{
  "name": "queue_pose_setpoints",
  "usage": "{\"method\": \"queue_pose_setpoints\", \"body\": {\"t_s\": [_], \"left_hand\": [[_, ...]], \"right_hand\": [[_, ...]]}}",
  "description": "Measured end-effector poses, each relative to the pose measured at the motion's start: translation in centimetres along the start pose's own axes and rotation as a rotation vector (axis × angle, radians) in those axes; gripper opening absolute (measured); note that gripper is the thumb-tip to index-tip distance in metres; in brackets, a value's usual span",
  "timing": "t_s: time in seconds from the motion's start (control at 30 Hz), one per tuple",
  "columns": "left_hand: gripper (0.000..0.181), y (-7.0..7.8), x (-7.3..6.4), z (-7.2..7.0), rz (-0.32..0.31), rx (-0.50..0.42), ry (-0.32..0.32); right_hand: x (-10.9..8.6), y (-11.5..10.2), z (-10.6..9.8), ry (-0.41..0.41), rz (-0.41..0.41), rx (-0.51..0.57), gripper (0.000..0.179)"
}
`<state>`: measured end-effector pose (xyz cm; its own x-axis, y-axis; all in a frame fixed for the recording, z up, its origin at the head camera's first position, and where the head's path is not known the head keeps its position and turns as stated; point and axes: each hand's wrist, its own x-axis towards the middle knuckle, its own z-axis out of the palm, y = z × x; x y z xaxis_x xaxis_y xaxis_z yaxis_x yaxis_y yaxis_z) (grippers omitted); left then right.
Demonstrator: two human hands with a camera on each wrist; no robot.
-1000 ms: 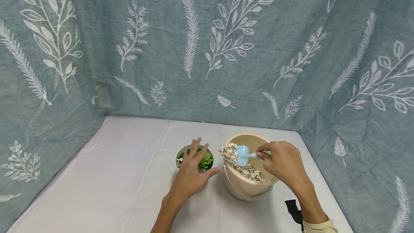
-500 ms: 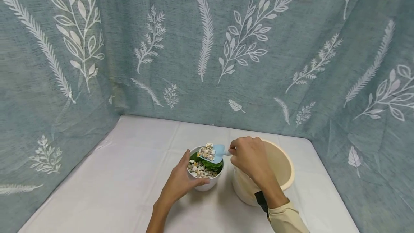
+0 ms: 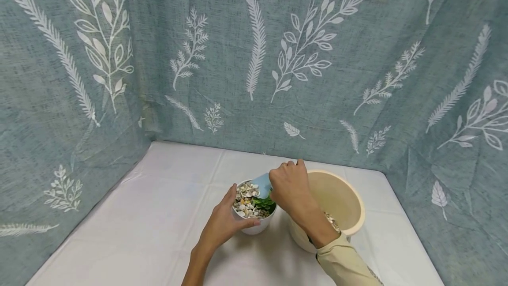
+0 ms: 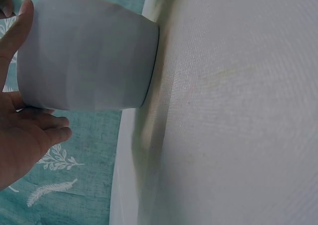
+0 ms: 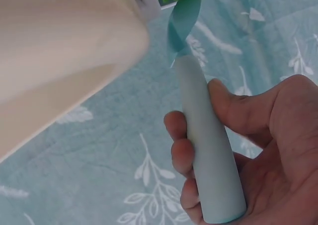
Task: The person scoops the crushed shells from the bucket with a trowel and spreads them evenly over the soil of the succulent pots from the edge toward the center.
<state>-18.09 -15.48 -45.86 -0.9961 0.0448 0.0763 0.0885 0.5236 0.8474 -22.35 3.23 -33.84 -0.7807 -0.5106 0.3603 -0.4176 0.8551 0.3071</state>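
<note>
My right hand (image 3: 291,186) grips a small light-blue scoop (image 3: 261,183) by its pale handle (image 5: 208,145). Its blade tilts down over the far side of a white plant pot (image 3: 255,228). Small shells (image 3: 245,194) lie in the pot beside a green leafy plant (image 3: 263,203). Thumb and fingers of my left hand (image 3: 223,225) hold the pot from the left, near its rim. The left wrist view shows the pot's smooth wall (image 4: 89,56) between thumb and fingers. In the head view my right hand hides the scoop's handle.
A large cream bucket (image 3: 359,208) stands right of the pot, with more shells (image 3: 331,220) inside, partly hidden by my right forearm. White cloth covers the table (image 3: 158,215). A blue-green curtain (image 3: 234,56) with white leaf prints hangs behind and at both sides.
My right hand has carried the loaded scoop left from the bucket to the pot and tipped it; shells now lie in the pot. My left hand has closed in around the pot's side.
</note>
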Motion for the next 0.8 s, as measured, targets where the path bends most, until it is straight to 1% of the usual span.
{"method": "queue_pose_setpoints", "body": {"t_s": [0.13,0.23,0.33,0.43,0.5,0.63,0.8], "left_hand": [[0.129,0.0,0.0,0.1,-0.004,0.001,0.002],[0.129,0.0,0.0,0.2,-0.003,-0.002,0.002],[0.129,0.0,0.0,0.2,-0.004,-0.004,0.0],[0.128,-0.1,0.1,0.2,-0.008,-0.01,0.0],[0.129,-0.1,0.1,0.2,-0.01,-0.011,0.001],[0.128,-0.2,0.2,0.2,-0.01,-0.021,0.004],[0.128,-0.3,0.3,0.2,-0.009,-0.028,0.003]], "right_hand": [[-0.1,-0.1,0.1,0.065,0.003,-0.07,0.038],[-0.2,-0.2,0.2,0.126,0.006,-0.127,0.041],[-0.3,-0.2,0.3,0.187,0.012,-0.166,0.05],[-0.3,-0.3,0.4,0.247,0.01,-0.186,0.057],[-0.3,-0.3,0.5,0.285,0.005,-0.197,0.058],[-0.5,-0.1,0.5,0.342,0.001,-0.214,0.053],[-1.1,0.6,0.1,0.359,0.02,-0.193,0.038]]}}
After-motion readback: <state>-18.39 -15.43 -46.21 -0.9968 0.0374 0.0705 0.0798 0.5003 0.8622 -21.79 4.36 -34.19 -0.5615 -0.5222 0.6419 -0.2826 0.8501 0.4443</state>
